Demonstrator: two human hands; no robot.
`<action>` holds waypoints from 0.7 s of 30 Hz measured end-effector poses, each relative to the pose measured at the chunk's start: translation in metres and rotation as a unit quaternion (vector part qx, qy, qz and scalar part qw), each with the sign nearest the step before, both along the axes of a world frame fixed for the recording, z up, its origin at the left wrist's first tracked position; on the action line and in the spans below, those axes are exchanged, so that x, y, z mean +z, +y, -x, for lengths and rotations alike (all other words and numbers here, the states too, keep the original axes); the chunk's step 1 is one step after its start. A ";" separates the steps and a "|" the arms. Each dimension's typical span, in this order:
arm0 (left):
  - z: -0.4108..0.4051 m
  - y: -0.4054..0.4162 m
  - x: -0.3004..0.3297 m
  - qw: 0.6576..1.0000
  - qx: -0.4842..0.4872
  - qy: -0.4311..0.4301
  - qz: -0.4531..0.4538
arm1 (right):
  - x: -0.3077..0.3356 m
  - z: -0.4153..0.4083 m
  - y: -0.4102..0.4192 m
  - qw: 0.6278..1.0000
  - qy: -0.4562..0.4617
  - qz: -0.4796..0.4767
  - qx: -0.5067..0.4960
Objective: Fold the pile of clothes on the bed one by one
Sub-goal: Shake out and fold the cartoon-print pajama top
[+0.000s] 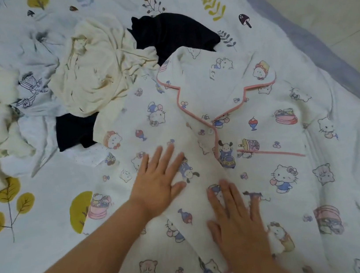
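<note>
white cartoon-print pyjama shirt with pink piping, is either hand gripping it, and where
Nothing is held. The left hand and right hand lie flat, palms down, on the white cartoon-print pyjama shirt's front.

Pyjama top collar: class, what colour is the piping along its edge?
Pink piping on the pyjama top, clearest in the head view.

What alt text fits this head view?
Both hands, left and right, press flat on a cartoon-print pajama top spread on the bed. A pile of cream and dark clothes lies beyond it.
</note>
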State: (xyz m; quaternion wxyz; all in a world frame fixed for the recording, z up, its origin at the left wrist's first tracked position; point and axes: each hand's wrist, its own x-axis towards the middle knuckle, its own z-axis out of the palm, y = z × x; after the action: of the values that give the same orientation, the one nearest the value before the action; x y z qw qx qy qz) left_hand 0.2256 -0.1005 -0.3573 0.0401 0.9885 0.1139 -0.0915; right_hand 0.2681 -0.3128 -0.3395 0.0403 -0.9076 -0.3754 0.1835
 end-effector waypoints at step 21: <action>-0.010 -0.167 0.052 0.979 0.057 0.110 0.160 | 0.069 -0.108 -0.096 0.879 0.111 0.113 -0.451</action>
State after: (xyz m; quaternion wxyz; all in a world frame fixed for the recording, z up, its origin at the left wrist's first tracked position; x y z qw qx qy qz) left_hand 0.2359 -0.2679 -0.3055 0.1904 0.9450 0.1572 -0.2145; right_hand 0.3756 -0.4088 -0.2707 0.0577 -0.9506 0.1042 0.2865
